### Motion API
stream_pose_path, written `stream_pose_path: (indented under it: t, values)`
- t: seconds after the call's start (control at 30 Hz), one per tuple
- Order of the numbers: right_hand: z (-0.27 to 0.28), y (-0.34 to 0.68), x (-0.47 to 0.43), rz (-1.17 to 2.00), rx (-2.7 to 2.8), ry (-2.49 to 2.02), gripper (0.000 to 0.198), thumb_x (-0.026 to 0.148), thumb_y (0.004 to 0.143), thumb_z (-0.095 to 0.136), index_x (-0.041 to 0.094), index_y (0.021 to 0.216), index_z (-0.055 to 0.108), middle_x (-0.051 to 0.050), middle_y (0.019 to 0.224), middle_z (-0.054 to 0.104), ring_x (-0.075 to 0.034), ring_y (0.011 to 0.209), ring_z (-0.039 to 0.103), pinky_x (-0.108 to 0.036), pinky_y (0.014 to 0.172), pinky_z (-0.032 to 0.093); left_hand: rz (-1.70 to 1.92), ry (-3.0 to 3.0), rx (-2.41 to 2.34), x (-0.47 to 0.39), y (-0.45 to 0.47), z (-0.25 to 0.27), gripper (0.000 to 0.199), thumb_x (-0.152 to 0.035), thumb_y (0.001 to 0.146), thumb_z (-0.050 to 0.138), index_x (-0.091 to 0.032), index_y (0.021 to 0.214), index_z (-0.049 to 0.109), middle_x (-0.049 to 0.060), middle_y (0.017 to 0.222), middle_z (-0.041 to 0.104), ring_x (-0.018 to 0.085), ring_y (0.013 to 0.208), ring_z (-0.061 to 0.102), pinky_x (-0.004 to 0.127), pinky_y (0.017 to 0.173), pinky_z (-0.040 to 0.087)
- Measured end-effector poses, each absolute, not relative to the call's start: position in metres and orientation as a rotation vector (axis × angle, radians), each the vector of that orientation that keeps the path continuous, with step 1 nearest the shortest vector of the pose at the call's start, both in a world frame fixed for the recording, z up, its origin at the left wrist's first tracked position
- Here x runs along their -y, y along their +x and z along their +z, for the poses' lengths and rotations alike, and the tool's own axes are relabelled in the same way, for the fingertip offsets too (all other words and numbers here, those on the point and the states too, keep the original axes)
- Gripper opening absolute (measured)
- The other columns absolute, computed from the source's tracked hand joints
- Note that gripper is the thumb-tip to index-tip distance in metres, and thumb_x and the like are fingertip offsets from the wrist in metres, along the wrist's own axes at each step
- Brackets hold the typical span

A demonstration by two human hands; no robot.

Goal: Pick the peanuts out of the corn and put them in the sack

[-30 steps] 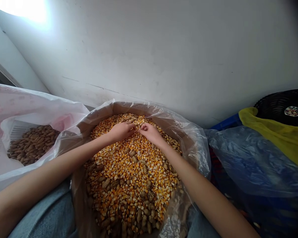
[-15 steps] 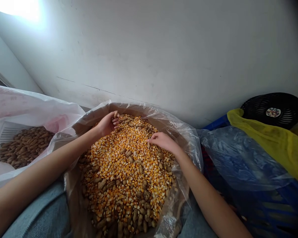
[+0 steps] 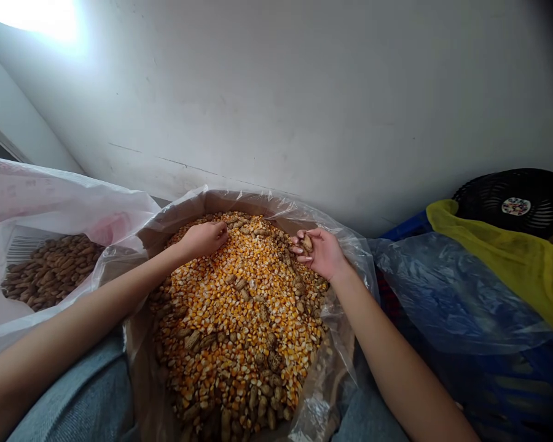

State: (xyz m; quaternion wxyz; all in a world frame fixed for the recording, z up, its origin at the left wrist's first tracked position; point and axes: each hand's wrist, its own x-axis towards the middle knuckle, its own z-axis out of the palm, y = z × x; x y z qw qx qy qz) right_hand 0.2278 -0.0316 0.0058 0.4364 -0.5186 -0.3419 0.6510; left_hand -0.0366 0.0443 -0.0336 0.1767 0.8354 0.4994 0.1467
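Observation:
A mix of yellow corn kernels [image 3: 216,307] and unshelled peanuts [image 3: 271,362] fills a large bag lined with clear plastic [image 3: 343,236]. At the upper left of the mix, my left hand [image 3: 205,238] is palm down with its fingertips closed against the surface; whatever they pinch is hidden. My right hand [image 3: 325,253] is turned palm up over the right side of the mix. Its curled fingers hold an unshelled peanut [image 3: 306,244]; whether more lie in the palm I cannot tell.
On the left stands a white sack [image 3: 74,190] with unshelled peanuts [image 3: 55,267] in it. To the right are a blue crate [image 3: 511,387], clear plastic sheeting [image 3: 461,294], yellow mesh [image 3: 502,255] and a black fan [image 3: 516,202]. A pale wall [image 3: 276,98] rises behind.
My left hand has turned from palm up to palm down and reached onto the mix. The right hand has lifted away from the kernels and rolled palm up with the peanut.

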Motion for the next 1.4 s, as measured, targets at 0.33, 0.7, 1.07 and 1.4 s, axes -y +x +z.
stream_pose_path:
  t: [0.33, 0.7, 1.07, 1.4]
  values:
    - [-0.021, 0.221, 0.033, 0.630, 1.639, -2.328, 0.019, 0.038, 0.069, 0.051, 0.019, 0.068, 0.053, -0.004, 0.064, 0.055, -0.016, 0.056, 0.049, -0.025, 0.049, 0.030, 0.637, 1.865, -1.188, -0.048, -0.038, -0.033, 0.020, -0.039, 0.068, 0.052, -0.019, 0.069, 0.055, 0.001, 0.059, 0.051, 0.011, 0.050, 0.044, 0.020, 0.044, 0.029]
    - [-0.013, 0.219, 0.033, 1.042, 1.473, -2.070, 0.021, 0.036, 0.071, 0.049, 0.017, 0.061, 0.048, 0.000, 0.055, 0.049, -0.011, 0.048, 0.042, -0.022, 0.045, 0.028, 0.740, 0.663, -0.631, -0.050, -0.040, -0.020, 0.006, -0.017, 0.067, 0.039, -0.017, 0.061, 0.039, -0.005, 0.050, 0.025, 0.005, 0.034, 0.024, 0.017, 0.030, 0.017]
    - [0.009, 0.224, 0.034, 1.566, 0.678, -0.978, 0.015, 0.027, 0.073, 0.035, 0.018, 0.074, 0.047, -0.001, 0.068, 0.048, -0.008, 0.047, 0.035, -0.017, 0.036, 0.022, 0.755, 0.682, -0.675, -0.047, -0.038, -0.021, 0.014, -0.031, 0.072, 0.046, -0.017, 0.073, 0.049, -0.003, 0.058, 0.041, 0.006, 0.039, 0.033, 0.017, 0.031, 0.020]
    - [-0.012, 0.218, 0.032, 1.012, 1.273, -1.825, 0.025, 0.040, 0.073, 0.046, 0.017, 0.063, 0.047, 0.001, 0.055, 0.045, -0.008, 0.044, 0.036, -0.019, 0.040, 0.023, 0.546, 1.138, -0.792, -0.031, -0.027, -0.015, 0.039, -0.046, 0.072, 0.049, -0.015, 0.053, 0.035, -0.005, 0.047, 0.032, 0.002, 0.033, 0.023, 0.016, 0.030, 0.013]
